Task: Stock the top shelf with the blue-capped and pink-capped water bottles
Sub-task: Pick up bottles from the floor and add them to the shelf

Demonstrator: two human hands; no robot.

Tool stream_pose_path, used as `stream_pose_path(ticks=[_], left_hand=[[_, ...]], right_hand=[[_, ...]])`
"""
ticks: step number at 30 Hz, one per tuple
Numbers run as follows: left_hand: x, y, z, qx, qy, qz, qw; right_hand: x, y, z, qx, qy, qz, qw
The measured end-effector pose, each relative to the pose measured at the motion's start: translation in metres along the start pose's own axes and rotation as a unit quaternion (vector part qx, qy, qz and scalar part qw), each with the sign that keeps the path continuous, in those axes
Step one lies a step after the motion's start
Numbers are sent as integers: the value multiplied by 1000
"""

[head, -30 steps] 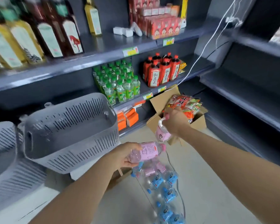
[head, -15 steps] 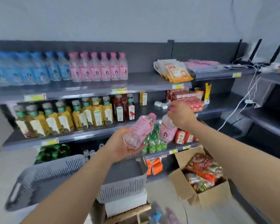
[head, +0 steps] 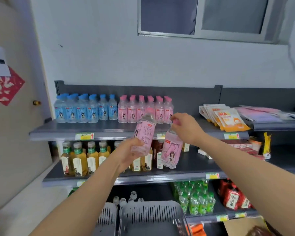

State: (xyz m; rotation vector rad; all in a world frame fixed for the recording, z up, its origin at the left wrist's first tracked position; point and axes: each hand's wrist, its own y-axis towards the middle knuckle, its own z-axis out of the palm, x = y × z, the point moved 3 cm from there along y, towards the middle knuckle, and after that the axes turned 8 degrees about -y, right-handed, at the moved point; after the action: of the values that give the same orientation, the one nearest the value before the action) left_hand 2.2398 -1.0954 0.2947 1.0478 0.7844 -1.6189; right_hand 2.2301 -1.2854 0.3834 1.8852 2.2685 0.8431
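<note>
In front of the grey metal top shelf (head: 58, 131), the left hand (head: 128, 155) grips the base of a tilted pink-labelled clear plastic bottle (head: 144, 133). The right hand (head: 186, 127) pinches the pink cap of a second pink-labelled bottle (head: 171, 150), which hangs upright. On that shelf a blue-capped bottle row (head: 85, 109) stands left of a pink-capped bottle row (head: 143, 108). Bare shelf lies along its front edge and between the pink row and the orange snack packets (head: 228, 119).

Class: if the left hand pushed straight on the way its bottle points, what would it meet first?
Probably the pink-capped row on the top shelf; the left hand tilts its bottle cap-first toward it, though depth is unclear.
</note>
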Motion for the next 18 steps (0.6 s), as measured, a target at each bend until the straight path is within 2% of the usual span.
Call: stream_pose_path(ticks=[3,8,12,18], left_hand=[[-23,41,-34,-59,15,34,998],[-64,110,-94,-144,152,83,974],[-86,162,-126,-152,199,99,963],[-85,220,-155,-158,223,91,958]], right_hand=[[15,42,16,-17,10,-12,1000],[36,125,46,-45,22,-16,999],[46,183,76,-57,22,-21,998],[53,239,118,-10,17,-51,999]])
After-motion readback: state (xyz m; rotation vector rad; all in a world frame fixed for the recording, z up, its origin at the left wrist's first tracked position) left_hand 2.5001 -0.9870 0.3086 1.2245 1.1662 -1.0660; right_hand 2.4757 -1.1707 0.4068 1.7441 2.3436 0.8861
